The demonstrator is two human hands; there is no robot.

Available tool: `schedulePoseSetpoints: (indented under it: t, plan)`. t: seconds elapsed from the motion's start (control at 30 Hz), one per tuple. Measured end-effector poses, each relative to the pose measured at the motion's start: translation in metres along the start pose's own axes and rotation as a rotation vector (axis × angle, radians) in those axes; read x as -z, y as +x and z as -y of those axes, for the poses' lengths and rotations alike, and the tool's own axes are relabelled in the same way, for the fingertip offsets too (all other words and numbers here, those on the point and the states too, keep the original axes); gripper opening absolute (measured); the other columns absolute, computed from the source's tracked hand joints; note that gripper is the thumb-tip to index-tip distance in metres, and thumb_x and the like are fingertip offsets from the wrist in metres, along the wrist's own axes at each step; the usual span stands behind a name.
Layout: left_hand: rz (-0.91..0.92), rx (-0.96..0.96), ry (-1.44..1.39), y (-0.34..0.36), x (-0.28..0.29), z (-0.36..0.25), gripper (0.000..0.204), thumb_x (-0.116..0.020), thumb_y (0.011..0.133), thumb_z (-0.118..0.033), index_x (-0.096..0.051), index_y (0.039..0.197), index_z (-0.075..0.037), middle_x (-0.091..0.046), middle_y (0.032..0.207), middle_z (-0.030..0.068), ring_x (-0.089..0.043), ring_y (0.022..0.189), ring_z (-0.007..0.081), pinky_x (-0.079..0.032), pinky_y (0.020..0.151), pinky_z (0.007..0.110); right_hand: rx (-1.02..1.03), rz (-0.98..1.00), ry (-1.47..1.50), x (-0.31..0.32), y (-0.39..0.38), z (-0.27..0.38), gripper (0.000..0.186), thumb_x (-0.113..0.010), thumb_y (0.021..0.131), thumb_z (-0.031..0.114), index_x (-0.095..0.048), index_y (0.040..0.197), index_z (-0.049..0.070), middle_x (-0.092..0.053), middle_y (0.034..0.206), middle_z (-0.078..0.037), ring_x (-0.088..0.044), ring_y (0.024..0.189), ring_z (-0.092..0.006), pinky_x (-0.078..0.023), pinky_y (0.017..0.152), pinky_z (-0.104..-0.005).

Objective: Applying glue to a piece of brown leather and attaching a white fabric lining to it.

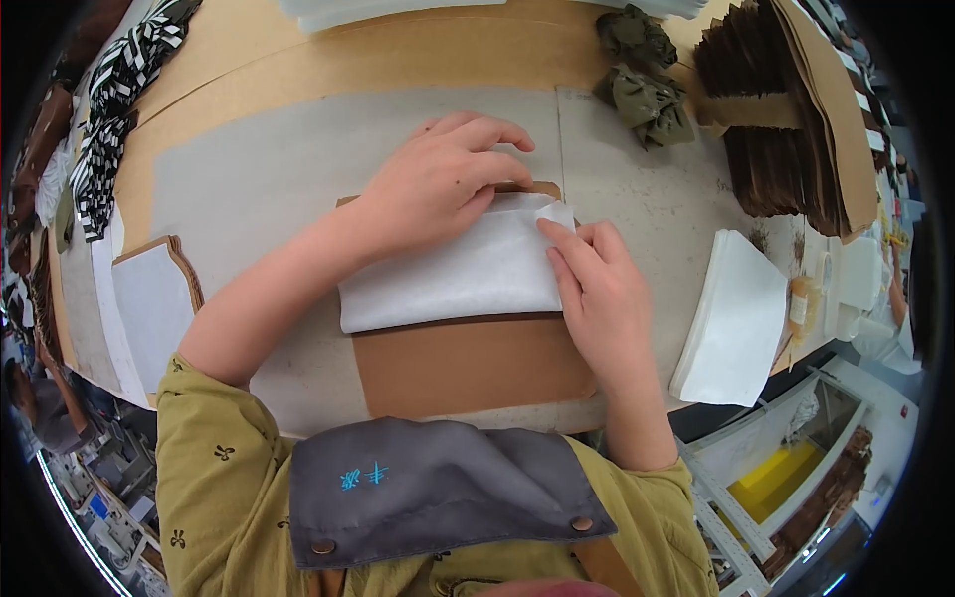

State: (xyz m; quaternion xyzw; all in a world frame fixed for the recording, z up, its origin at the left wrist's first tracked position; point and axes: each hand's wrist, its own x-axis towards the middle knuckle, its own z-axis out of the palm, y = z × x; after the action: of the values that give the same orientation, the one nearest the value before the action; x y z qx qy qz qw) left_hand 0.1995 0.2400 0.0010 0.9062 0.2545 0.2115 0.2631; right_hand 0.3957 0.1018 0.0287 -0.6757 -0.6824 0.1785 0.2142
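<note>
A folded white sheet [443,274] lies over a brown rectangular piece [468,368] at the centre of the work surface. My left hand [438,179] is at the sheet's upper edge, its fingers bent and apart and its thumb touching there; it grips nothing visible. My right hand [597,289] pinches the sheet's upper right corner between thumb and index finger, the other fingers curled.
A white stack [726,318] lies at right, white-topped brown pieces [154,308] at left. A tall brown stack [796,129], olive crumpled fabric [642,104] and patterned cloth [114,99] border the worktable [398,50]. Another person [45,398] is at far left.
</note>
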Motion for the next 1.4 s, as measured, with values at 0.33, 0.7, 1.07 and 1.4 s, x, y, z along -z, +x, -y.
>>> schedulePoseSetpoints:
  t: [0.33,0.7,1.07,1.4]
  plan:
    - [0.041,-0.038,0.005,0.011,-0.008,0.007,0.039,-0.056,0.083,0.010,-0.075,0.106,-0.015,-0.064,0.132,-0.0004,-0.055,0.125,0.0241,-0.042,0.107,0.042,0.248,-0.102,-0.123,-0.004,-0.003,-0.002,0.039,-0.067,0.079,0.004,-0.077,0.115,0.016,-0.065,0.101,-0.001,-0.064,0.076,-0.0202,-0.052,0.063,-0.0337]
    - [0.018,-0.085,0.162,0.010,-0.009,0.004,0.032,-0.066,0.081,0.001,-0.076,0.104,-0.018,-0.064,0.130,-0.0044,-0.054,0.129,0.0211,-0.042,0.108,0.045,0.522,-0.202,-0.122,-0.003,0.001,-0.001,0.038,-0.070,0.072,0.009,-0.076,0.109,0.009,-0.064,0.100,0.000,-0.057,0.068,-0.0159,-0.048,0.056,-0.0295]
    - [-0.050,0.012,-0.029,-0.006,0.005,0.006,0.039,-0.059,0.087,0.006,-0.071,0.118,-0.014,-0.064,0.128,0.0023,-0.055,0.125,0.0253,-0.041,0.107,0.043,0.458,-0.287,-0.010,-0.009,-0.006,-0.004,0.041,-0.075,0.066,0.001,-0.079,0.107,0.006,-0.065,0.094,-0.005,-0.059,0.068,-0.0167,-0.047,0.056,-0.0295]
    - [0.022,-0.175,0.088,-0.070,0.029,0.000,0.048,-0.051,0.105,-0.040,-0.064,0.132,-0.003,-0.063,0.133,0.0140,-0.061,0.116,0.0323,-0.048,0.098,0.044,0.397,-0.300,-0.006,-0.011,-0.005,-0.007,0.041,-0.075,0.067,-0.005,-0.080,0.106,0.007,-0.064,0.092,-0.005,-0.058,0.067,-0.0166,-0.046,0.055,-0.0296]
